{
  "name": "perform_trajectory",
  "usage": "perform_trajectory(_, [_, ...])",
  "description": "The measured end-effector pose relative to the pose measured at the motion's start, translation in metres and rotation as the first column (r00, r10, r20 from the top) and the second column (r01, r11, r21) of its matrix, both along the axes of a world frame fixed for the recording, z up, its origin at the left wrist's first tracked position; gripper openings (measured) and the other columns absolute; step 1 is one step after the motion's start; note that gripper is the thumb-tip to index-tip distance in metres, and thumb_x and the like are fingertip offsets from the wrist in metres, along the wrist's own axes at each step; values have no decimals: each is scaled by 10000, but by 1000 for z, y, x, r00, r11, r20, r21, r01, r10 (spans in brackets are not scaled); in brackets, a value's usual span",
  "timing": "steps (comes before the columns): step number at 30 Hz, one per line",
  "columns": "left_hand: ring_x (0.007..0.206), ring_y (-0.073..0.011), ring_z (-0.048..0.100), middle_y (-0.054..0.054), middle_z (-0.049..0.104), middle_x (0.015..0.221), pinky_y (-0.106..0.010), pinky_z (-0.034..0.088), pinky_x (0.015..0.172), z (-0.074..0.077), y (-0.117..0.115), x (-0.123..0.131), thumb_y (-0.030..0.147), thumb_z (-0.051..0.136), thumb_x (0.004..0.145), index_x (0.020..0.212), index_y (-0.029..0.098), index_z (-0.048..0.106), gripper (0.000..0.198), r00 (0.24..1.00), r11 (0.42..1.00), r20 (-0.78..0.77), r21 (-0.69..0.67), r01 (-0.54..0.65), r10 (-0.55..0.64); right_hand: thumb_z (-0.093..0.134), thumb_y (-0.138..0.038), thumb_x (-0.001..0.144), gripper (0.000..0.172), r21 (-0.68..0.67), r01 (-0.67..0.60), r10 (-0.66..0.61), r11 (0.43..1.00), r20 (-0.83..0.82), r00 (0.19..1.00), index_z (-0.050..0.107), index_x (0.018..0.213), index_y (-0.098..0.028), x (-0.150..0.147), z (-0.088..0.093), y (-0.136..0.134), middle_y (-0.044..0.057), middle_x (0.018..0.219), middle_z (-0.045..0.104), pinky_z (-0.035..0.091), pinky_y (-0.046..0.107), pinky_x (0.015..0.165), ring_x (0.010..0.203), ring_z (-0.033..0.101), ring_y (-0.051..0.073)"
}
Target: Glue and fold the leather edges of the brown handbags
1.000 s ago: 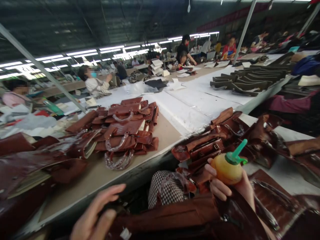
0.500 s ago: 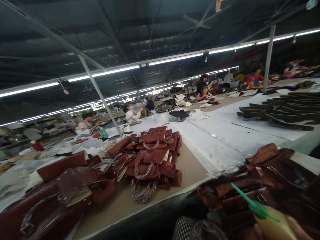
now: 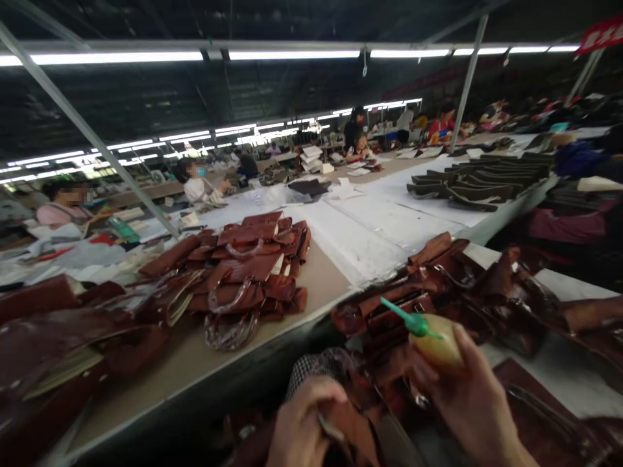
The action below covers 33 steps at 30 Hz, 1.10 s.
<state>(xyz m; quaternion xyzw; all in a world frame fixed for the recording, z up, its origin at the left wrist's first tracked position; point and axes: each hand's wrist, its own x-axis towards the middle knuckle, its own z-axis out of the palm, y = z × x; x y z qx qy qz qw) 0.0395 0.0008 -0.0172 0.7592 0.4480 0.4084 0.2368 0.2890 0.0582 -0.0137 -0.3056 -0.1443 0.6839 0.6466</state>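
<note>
My right hand [image 3: 467, 399] is wrapped round a small yellow squeeze bottle [image 3: 438, 347] with a green pointed nozzle that aims up and to the left. My left hand [image 3: 304, 425] is closed at the bottom middle, pinching the edge of a brown leather bag piece [image 3: 360, 428] that lies in front of me. Both hands are close together, low in the view and a little blurred. A checked cloth [image 3: 311, 373] shows just above my left hand.
A stack of brown leather bags with clear-wrapped handles [image 3: 243, 272] lies on the long table [image 3: 335, 272] to the left. More brown bag parts [image 3: 487, 285] crowd the right. Dark strips [image 3: 481, 178] lie farther back. Several other people work at distant tables.
The view swung up toward the ceiling and has dropped again. My left hand went from open to pinching the leather piece. The bottle's nozzle now points left instead of up-right.
</note>
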Motion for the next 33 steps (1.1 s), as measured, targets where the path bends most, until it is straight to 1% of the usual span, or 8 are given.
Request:
perform_trajectory(2, [957, -201, 703, -40, 739, 1018, -287, 567, 857, 6, 6, -12, 131, 513, 929, 1024, 243, 710, 245, 983, 968, 79, -199, -150, 168, 961, -489, 647, 427, -17, 100, -96, 995, 155, 983, 793, 931, -217, 34, 1, -2, 58, 856, 736, 581, 233, 501, 584, 602, 171])
perform_trajectory(6, [904, -205, 658, -61, 734, 1006, -297, 521, 855, 10, 33, -18, 235, 529, 915, 926, 176, 722, 202, 983, 906, 149, -422, -38, 111, 850, -472, 796, 483, -54, -44, 63, 998, 437, 897, 728, 1228, -294, 84, -7, -14, 91, 1204, 734, 645, 272, 675, 1003, 705, 294])
perform_trajectory(9, [916, -223, 647, -41, 722, 917, -304, 497, 864, -3, 49, -8, 284, 548, 901, 856, 171, 717, 208, 985, 867, 166, -496, 53, 35, 754, -453, 885, 523, -100, -198, 220, 975, 525, 822, 631, 1366, -288, 100, -16, -25, 123, 1311, 699, 633, 376, 863, 1172, 667, 348])
perform_trajectory(14, [896, -219, 608, -5, 675, 856, -293, 468, 852, -37, 60, 7, 310, 551, 880, 806, 185, 658, 180, 985, 826, 174, -555, 99, -1, 758, -436, 877, 500, -72, -237, 222, 969, 680, 699, 651, 1332, -259, 111, -27, -30, 125, 1240, 726, 627, 411, 842, 1079, 701, 368])
perform_trajectory(19, [933, -233, 598, -2, 666, 852, -302, 466, 880, -53, 66, 2, 399, 549, 872, 753, 182, 618, 256, 978, 809, 202, -583, 73, 57, 812, -495, 828, 487, -94, -289, 215, 953, 881, 422, 695, 1233, -251, 119, -31, -27, 67, 1086, 762, 612, 307, 800, 990, 704, 323])
perform_trajectory(21, [902, -231, 594, -2, 665, 841, -306, 469, 863, -56, 67, -1, 430, 555, 866, 749, 176, 628, 289, 975, 802, 208, -593, 66, 74, 815, -502, 831, 494, -113, -324, 235, 939, 900, 367, 685, 1238, -253, 118, -32, -26, 51, 1053, 763, 605, 280, 785, 961, 705, 299])
perform_trajectory(25, [917, -238, 605, -9, 693, 897, -320, 469, 887, -56, 68, 0, 446, 565, 848, 868, 158, 693, 316, 972, 790, 219, -609, 73, 79, 831, -516, 812, 492, -86, -330, 212, 940, 906, 367, 699, 1200, -244, 111, -34, -22, 49, 1016, 767, 606, 260, 723, 870, 715, 270])
perform_trajectory(33, [838, -218, 568, 7, 626, 789, -316, 464, 843, -54, 68, 5, 430, 566, 813, 717, 181, 611, 271, 978, 776, 189, -629, 49, 92, 831, -481, 815, 456, -56, -341, 180, 938, 922, 343, 699, 1184, -249, 104, -35, -15, 49, 1014, 764, 606, 298, 731, 856, 718, 280])
